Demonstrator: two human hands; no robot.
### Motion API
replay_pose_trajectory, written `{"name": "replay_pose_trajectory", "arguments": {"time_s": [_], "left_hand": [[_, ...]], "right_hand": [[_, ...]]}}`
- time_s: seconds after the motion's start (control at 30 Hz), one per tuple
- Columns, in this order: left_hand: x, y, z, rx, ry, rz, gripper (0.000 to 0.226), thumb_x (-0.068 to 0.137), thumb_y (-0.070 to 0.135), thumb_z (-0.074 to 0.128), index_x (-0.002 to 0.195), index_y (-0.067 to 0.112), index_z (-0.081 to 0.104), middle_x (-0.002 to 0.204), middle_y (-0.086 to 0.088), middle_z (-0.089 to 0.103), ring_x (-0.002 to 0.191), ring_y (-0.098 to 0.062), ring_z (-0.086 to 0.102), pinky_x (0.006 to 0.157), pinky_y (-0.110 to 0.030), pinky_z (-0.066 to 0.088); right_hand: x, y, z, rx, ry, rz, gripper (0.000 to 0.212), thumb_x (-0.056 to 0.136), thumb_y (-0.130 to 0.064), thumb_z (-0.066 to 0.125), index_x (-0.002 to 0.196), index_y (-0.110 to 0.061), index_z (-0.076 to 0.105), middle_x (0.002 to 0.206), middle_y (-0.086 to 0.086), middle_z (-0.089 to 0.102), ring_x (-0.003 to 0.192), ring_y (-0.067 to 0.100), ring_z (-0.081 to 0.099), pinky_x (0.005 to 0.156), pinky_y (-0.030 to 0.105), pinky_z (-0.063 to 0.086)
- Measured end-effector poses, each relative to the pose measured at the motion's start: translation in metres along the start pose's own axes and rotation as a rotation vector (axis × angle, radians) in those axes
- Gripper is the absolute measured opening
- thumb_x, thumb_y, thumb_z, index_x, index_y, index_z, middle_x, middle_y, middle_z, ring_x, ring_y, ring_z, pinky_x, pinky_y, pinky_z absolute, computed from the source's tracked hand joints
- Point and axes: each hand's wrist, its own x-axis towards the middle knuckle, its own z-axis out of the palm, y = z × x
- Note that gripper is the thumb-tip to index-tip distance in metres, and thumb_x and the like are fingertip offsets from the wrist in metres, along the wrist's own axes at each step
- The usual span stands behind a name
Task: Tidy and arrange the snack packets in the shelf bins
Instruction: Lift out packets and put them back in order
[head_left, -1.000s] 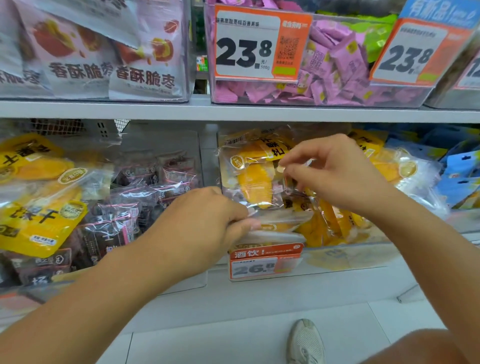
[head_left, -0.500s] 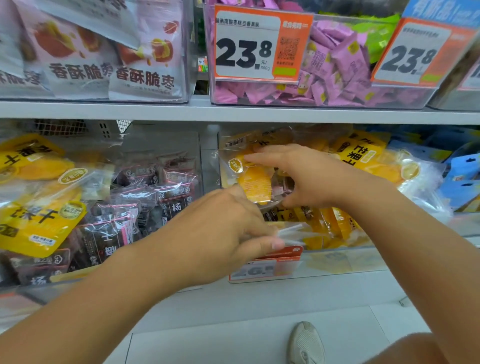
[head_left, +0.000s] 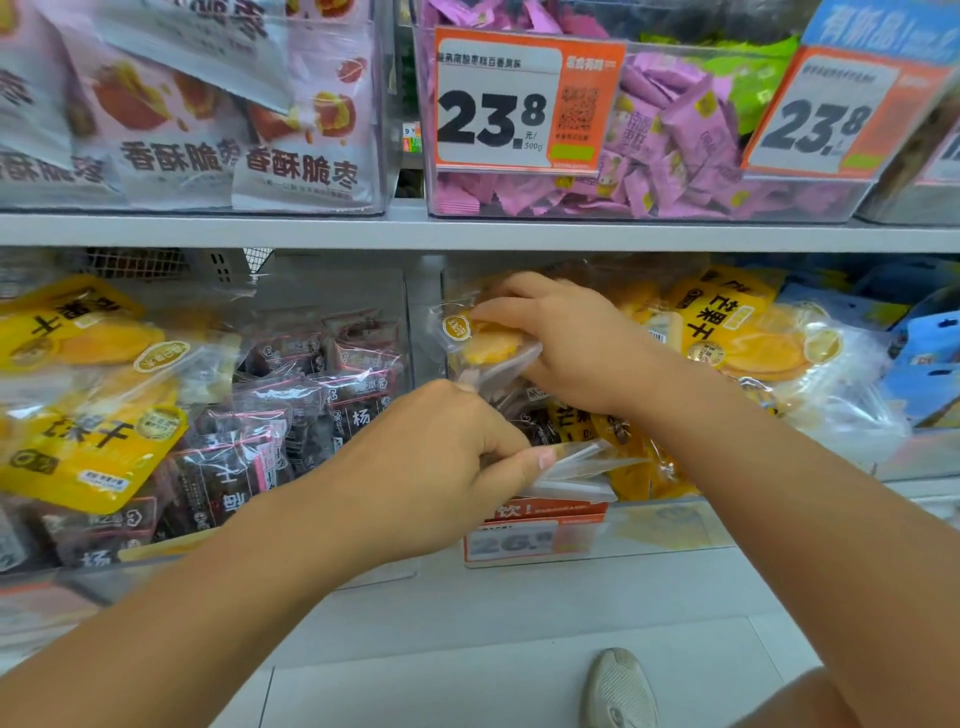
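Note:
On the lower shelf a clear bin (head_left: 670, 530) holds yellow dried-mango packets. My right hand (head_left: 566, 343) lies inside it, fingers and thumb closed around one small mango packet (head_left: 488, 345) near the bin's left wall. My left hand (head_left: 447, 457) is at the bin's front rim, thumb and fingers pinching the clear edge of another packet (head_left: 576, 465). More yellow mango packets (head_left: 737, 332) are piled to the right of my right wrist.
Left of the bin, dark plum packets (head_left: 306, 405) fill a neighbouring bin, with big yellow mango bags (head_left: 88, 410) further left. Blue packets (head_left: 930, 358) sit at the right. The upper shelf carries pink candy (head_left: 675, 135) and jujube bags (head_left: 218, 119). An orange price tag (head_left: 535, 530) hangs below.
My right hand has moved left and flattened down onto the small mango packet, closing on it. My left hand has shifted slightly right along the rim, still pinching the clear packet edge.

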Motion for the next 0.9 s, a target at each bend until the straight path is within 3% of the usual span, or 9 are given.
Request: {"name": "replay_pose_trajectory", "arguments": {"time_s": [0.1,0.2,0.33,0.47,0.53,0.63,0.73,0.83,0.9], "left_hand": [[-0.001,0.0,0.0,-0.024,-0.012,-0.011,0.045,0.099,0.054,0.046,0.084,0.025,0.076,0.072,0.001,0.069,0.073,-0.019,0.063,0.074,-0.035,0.053],[-0.006,-0.002,0.001,0.002,0.031,0.013,0.053,0.101,0.056,0.038,0.085,0.021,0.074,0.072,-0.001,0.069,0.075,-0.019,0.062,0.074,-0.029,0.049],[-0.015,-0.008,0.005,0.035,0.085,0.077,0.056,0.101,0.056,0.031,0.081,0.021,0.07,0.07,0.004,0.065,0.08,-0.01,0.056,0.074,-0.032,0.049],[-0.017,-0.016,0.005,0.019,0.17,0.085,0.056,0.098,0.058,0.035,0.087,0.022,0.076,0.078,0.009,0.071,0.085,-0.005,0.059,0.075,-0.024,0.049],[-0.017,-0.014,0.003,-0.095,0.271,0.055,0.037,0.097,0.047,0.056,0.085,0.022,0.08,0.073,0.013,0.071,0.075,0.002,0.063,0.066,-0.009,0.044],[-0.015,-0.006,-0.001,-0.275,0.459,-0.071,0.017,0.083,0.04,0.075,0.072,0.028,0.076,0.062,0.017,0.068,0.06,0.004,0.063,0.059,-0.004,0.041],[-0.004,-0.012,-0.005,-0.403,0.681,-0.246,0.04,0.067,0.057,0.081,0.085,0.027,0.062,0.083,0.01,0.068,0.08,-0.006,0.066,0.069,-0.021,0.053],[0.011,-0.022,-0.01,-0.496,0.447,-0.282,0.067,0.064,0.061,0.076,0.12,0.032,0.051,0.123,0.014,0.061,0.115,-0.002,0.059,0.097,-0.036,0.054],[0.017,-0.025,-0.01,-0.46,0.257,-0.182,0.051,0.08,0.047,0.073,0.127,0.03,0.06,0.126,0.016,0.065,0.12,-0.003,0.059,0.105,-0.042,0.048]], "right_hand": [[0.007,-0.002,0.008,-0.031,-0.003,-0.021,0.061,0.087,-0.014,0.061,0.143,-0.036,0.05,0.145,-0.005,0.054,0.123,0.028,0.057,0.094,0.046,0.051],[0.011,0.001,0.004,-0.023,0.036,0.019,0.054,0.088,-0.016,0.05,0.136,-0.04,0.056,0.135,-0.004,0.064,0.119,0.027,0.062,0.089,0.045,0.055],[-0.013,0.001,-0.015,0.08,0.081,0.058,0.045,0.09,-0.013,0.056,0.128,-0.037,0.064,0.118,-0.001,0.073,0.106,0.022,0.069,0.085,0.042,0.056],[-0.063,-0.012,-0.044,0.579,0.384,0.048,0.021,0.095,-0.012,0.064,0.114,-0.018,0.073,0.107,-0.012,0.075,0.1,0.003,0.069,0.085,0.019,0.054],[-0.081,-0.015,-0.054,1.037,0.444,0.171,0.02,0.089,-0.017,0.064,0.106,-0.014,0.072,0.101,-0.008,0.077,0.098,0.011,0.072,0.083,0.023,0.057],[-0.095,-0.006,-0.056,1.269,0.341,0.272,0.031,0.085,-0.025,0.063,0.109,-0.006,0.068,0.104,0.011,0.076,0.096,0.028,0.073,0.077,0.036,0.062],[-0.097,-0.002,-0.051,1.074,0.194,0.345,0.009,0.091,-0.013,0.061,0.091,-0.008,0.069,0.081,-0.005,0.076,0.074,0.007,0.072,0.064,0.019,0.056],[-0.093,-0.001,-0.047,1.007,0.054,0.345,0.008,0.092,-0.014,0.062,0.089,-0.01,0.069,0.077,-0.004,0.075,0.071,0.011,0.07,0.062,0.025,0.056],[-0.09,-0.001,-0.049,1.01,0.092,0.301,0.016,0.09,-0.02,0.064,0.095,-0.006,0.07,0.086,0.004,0.076,0.078,0.026,0.072,0.067,0.04,0.057]]}}
